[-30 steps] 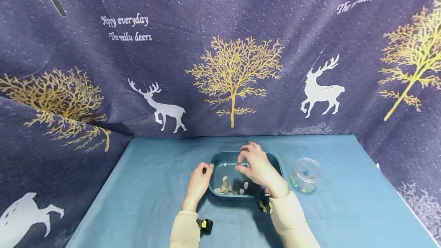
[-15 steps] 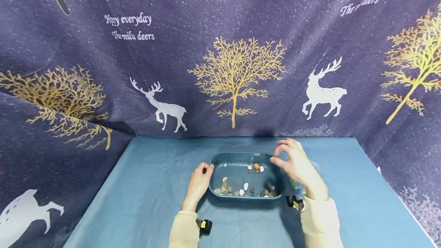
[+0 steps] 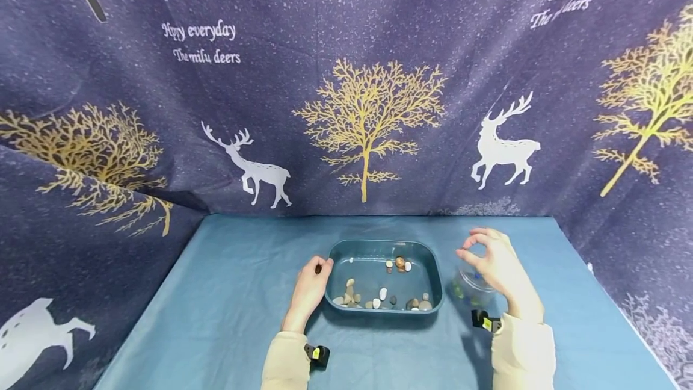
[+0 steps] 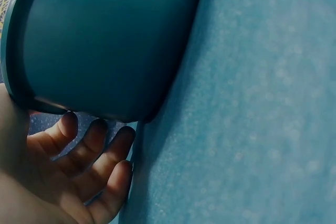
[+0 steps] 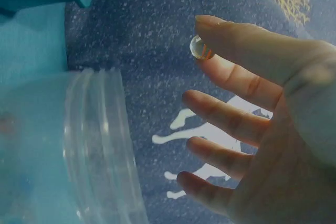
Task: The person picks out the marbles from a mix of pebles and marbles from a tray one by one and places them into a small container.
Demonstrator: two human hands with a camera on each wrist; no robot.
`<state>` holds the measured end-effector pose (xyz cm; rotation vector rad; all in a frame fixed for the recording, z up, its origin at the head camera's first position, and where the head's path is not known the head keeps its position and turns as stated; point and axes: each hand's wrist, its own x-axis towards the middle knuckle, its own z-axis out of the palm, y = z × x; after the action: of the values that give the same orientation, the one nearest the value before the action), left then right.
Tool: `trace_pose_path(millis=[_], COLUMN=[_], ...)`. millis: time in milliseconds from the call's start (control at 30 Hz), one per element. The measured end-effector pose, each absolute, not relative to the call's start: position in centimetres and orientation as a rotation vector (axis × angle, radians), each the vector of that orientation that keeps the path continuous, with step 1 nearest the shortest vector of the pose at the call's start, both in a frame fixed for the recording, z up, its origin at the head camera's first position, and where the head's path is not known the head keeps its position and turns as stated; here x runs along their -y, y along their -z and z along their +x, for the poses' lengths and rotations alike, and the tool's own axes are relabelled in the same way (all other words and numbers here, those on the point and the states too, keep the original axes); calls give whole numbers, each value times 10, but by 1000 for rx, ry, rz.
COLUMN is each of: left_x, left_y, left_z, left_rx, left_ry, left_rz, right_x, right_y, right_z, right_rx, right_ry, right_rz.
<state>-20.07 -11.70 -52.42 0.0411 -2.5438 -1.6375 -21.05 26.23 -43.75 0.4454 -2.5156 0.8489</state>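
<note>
Hidden or unclear: my right hand [image 3: 500, 269] covers much of the clear jar [image 3: 470, 289]; its contents read only as blurred green and blue specks. In the left wrist view the tray [image 4: 100, 40] shows its outer wall alone.

Tray: teal, rounded [image 3: 335, 254], on the blue tablecloth [image 3: 216, 318]. Holds small pebbles [image 3: 379, 300], most along the near wall, three near the far wall.

Jar: just right of the tray, open-mouthed.

My right hand: thumb and forefinger pinch one glass marble [image 5: 200, 48] above the jar's mouth; other fingers spread.

My left hand [image 3: 308, 290]: rests against the tray's left end, fingers loosely curled, gripping nothing.
</note>
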Motion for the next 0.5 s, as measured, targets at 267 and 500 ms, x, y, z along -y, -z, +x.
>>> trace_pose_path(millis=[267,500], left_x=[117,117], left_y=[526,524], left_z=[-202,-201], left_rx=[2544,2550], left_ry=[1623,1620], left_rz=[42,54], right_x=[-281,-295], right_y=[447,453], right_z=[-210,-206], right_rx=[2616,2791], right_ry=[-875,-922], right_rz=[344,287])
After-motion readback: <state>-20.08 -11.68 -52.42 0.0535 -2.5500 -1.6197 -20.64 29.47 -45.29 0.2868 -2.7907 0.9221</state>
